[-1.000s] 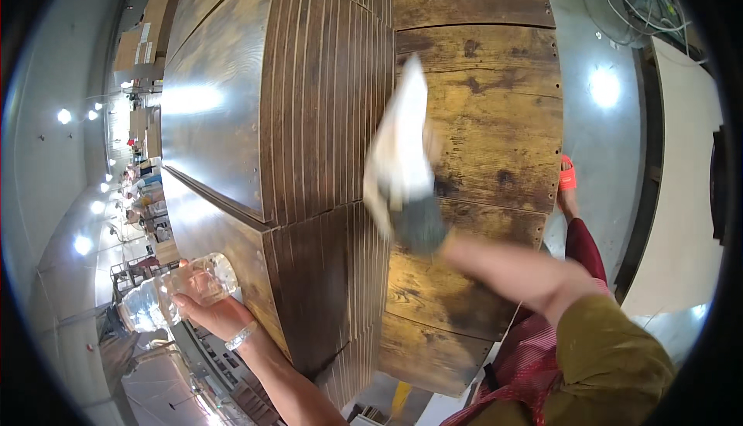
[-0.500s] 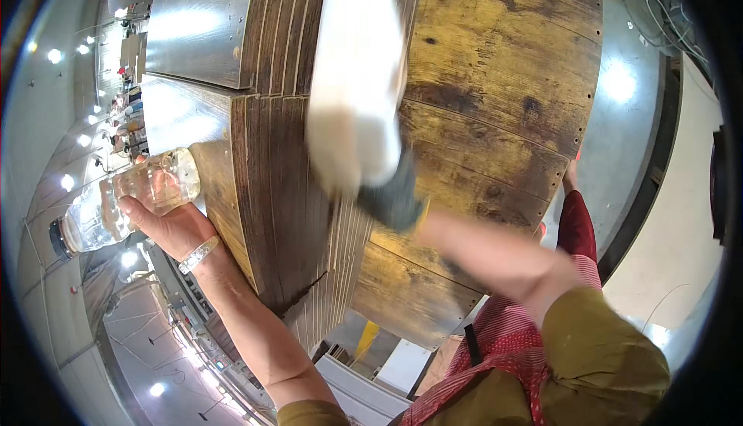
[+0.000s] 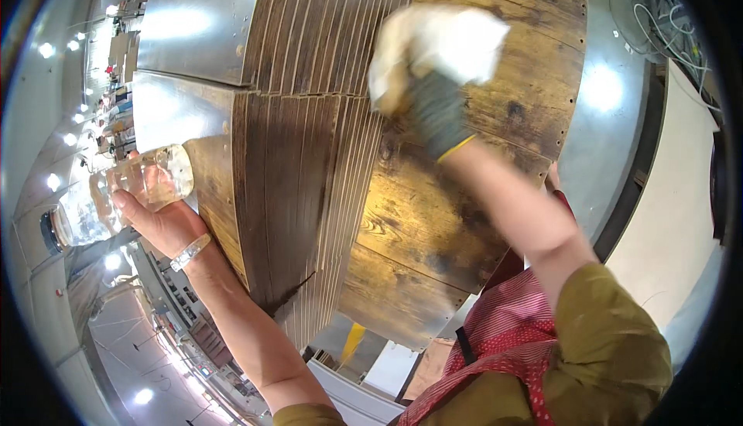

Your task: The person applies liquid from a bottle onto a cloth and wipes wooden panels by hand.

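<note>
My left hand, bare with a band at the wrist, is wrapped round a clear plastic bottle. The bottle lies nearly sideways, dark cap toward the left, beside the stacked boards. My right hand wears a dark grey glove with a yellow cuff edge. It grips a white cloth over the wood-grain board on the right; motion blurs the cloth, and the gloved fingertips are hidden by it. Dark brown board edges stand in tight layers between my two hands.
Another stack with a shiny top panel adjoins at the upper left. A co-worker's hand with a dark red sleeve touches the board's right edge. Cables lie at the upper right, near a pale panel.
My right hand has swept the cloth up and to the right, from the layered edges onto the wood-grain board. The left hand keeps its hold on the bottle. The view has shifted slightly.
</note>
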Demonstrator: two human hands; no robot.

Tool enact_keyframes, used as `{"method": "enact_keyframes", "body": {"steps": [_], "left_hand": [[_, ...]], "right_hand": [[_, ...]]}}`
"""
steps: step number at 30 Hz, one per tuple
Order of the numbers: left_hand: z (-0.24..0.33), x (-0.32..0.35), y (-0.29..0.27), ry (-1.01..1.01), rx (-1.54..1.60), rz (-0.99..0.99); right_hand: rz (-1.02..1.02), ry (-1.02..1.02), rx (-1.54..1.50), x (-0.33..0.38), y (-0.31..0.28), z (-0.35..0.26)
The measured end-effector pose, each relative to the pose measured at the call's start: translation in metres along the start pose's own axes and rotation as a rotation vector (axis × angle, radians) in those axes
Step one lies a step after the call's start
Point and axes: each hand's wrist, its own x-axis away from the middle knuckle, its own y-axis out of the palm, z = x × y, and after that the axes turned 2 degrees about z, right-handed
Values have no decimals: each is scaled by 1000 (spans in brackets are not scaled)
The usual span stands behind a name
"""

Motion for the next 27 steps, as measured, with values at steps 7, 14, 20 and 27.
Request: {"method": "enact_keyframes", "body": {"steps": [7,14,20,27], "left_hand": [[2,-1,-11,-19,-31,-11],[6,0,-31,-17,4,-4],[1,-1,-16,-22,-32,-18],[-1,1,-16,-12,-12,-41]], "right_hand": [[-773,-167,-712,248,87,10],[-447,-332,-392,90,-56,42],[234,-832,287,-3,-34,9],[-623,-509,-479,155,91,30]]}}
